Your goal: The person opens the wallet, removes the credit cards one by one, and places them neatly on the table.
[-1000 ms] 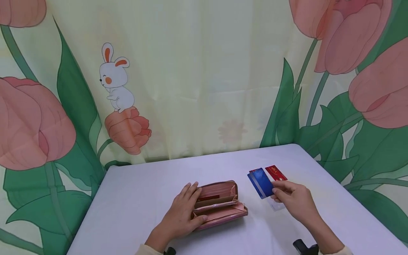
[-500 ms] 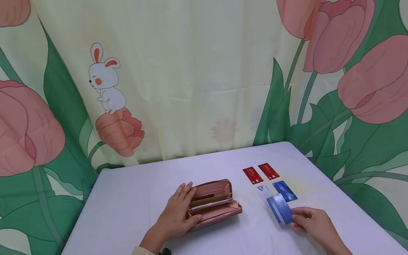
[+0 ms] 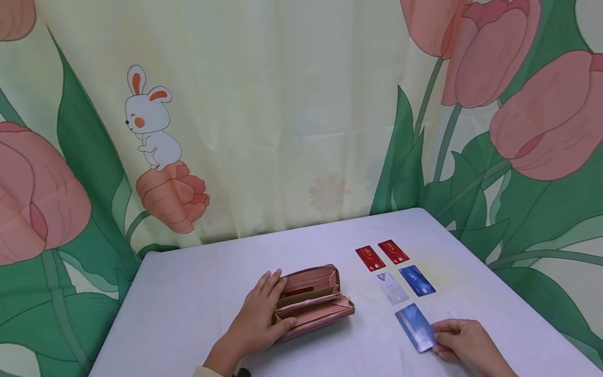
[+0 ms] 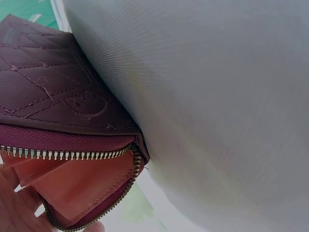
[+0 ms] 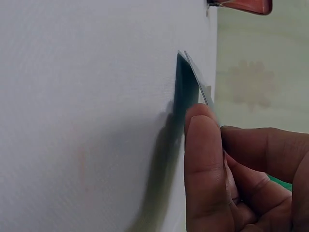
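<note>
My left hand (image 3: pixel 261 317) holds the left end of a pink zip wallet (image 3: pixel 314 327), fingers at its back flap and thumb over the front edge. The wallet stands unzipped with its folds spread, and a dark red card edge shows inside. In the left wrist view its quilted dark side and metal zip (image 4: pixel 72 154) are near. Between thumb and fingers, my right hand (image 3: pixel 464 340) pinches a blue card (image 3: pixel 414 327) with a pale stripe at its right edge. The right wrist view shows this card (image 5: pixel 198 79) nearly edge-on, tilted close over the tablecloth.
Two red VIP cards (image 3: pixel 370 258) lie side by side farther back on the white tablecloth (image 3: pixel 188 293). Nearer are a whitish card (image 3: pixel 392 288) and another blue card (image 3: pixel 417 280). A curtain (image 3: pixel 282 131) printed with tulips and a rabbit hangs behind the table.
My right hand has brought the blue card toward me and down to the table, right of the wallet, uncovering the other cards. The left hand stays on the wallet; the head view has shifted slightly.
</note>
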Motion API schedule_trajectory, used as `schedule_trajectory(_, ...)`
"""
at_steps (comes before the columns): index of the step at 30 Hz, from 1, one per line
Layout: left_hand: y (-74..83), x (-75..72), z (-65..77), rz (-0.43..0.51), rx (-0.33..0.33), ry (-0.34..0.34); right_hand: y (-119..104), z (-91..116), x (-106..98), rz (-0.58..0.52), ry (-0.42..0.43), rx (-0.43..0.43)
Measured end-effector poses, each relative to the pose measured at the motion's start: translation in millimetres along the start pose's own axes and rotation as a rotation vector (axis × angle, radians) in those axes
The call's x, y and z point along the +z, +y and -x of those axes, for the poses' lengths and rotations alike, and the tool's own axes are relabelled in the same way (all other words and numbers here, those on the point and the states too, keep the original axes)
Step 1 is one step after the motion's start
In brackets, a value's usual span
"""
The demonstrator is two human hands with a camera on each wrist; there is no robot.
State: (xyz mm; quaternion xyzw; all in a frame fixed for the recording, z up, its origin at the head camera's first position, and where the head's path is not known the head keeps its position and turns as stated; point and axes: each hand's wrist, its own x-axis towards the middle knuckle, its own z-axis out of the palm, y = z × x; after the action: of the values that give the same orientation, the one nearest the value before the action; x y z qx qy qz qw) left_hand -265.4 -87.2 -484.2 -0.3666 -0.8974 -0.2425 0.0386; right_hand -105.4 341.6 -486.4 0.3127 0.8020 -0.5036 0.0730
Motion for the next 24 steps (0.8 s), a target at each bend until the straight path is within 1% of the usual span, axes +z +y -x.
schedule_trajectory(7,-1.5,1.2,0.6,-0.004,-0.003,0.001,3.8,2.3,-0.8,0.066,-0.001,0.007)
schedule_trajectory(15,-1.7,0.7,1.5,0.004,-0.007,0.0,13.3,-7.0,0.4,0.171,0.055,-0.019)
schedule_trajectory(20,-1.1,-0.4,1.7,0.006,-0.008,-0.005,8.2,-3.8,-1.5,0.264,0.094,-0.06)
schedule_trajectory(24,0.2,0.0,0.0,0.009,0.001,-0.001,-3.9,1.7,-6.9,0.365,0.125,-0.098)
